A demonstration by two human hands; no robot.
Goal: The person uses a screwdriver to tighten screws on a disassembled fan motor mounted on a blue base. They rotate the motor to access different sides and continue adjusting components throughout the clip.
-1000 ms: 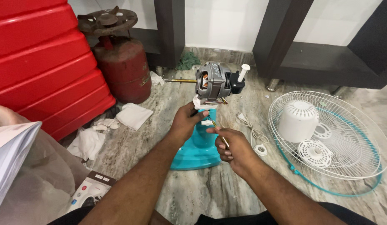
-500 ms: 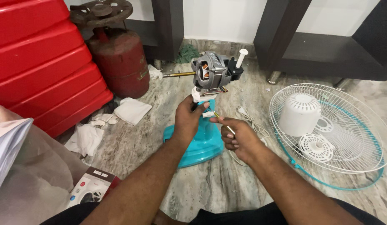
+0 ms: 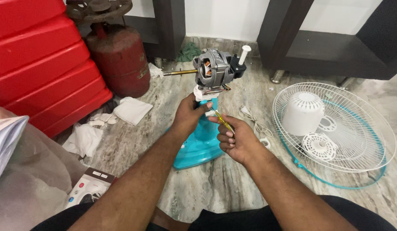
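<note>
Since the earlier frame the view tips a little lower and the hands sit lower in it, the left hand (image 3: 190,114) keeping its hold on the fan neck while the right hand (image 3: 234,139) has drawn in tighter under the motor; left grip is closed around the white neck piece just below the bare fan motor (image 3: 214,70), apparently to steady the stand so it does not wobble; right grip is closed on a thin yellow-handled screwdriver (image 3: 222,122), its tip angled up toward the neck joint, close to the left thumb; the motor is upright on the teal fan base (image 3: 197,145), shaft pointing left, white knob sticking up at the back; the base stands on the floor between the person's forearms; white fan guard (image 3: 335,128) with teal rim lies flat to the right, well apart, a white motor cover (image 3: 303,113) resting in it; floor (image 3: 215,188) is grey-brown marble, littered with white rags (image 3: 130,110) on the left; red gas cylinder (image 3: 118,57) and red stacked panels (image 3: 40,60) stand at left; dark furniture legs and a white wall are behind.
</note>
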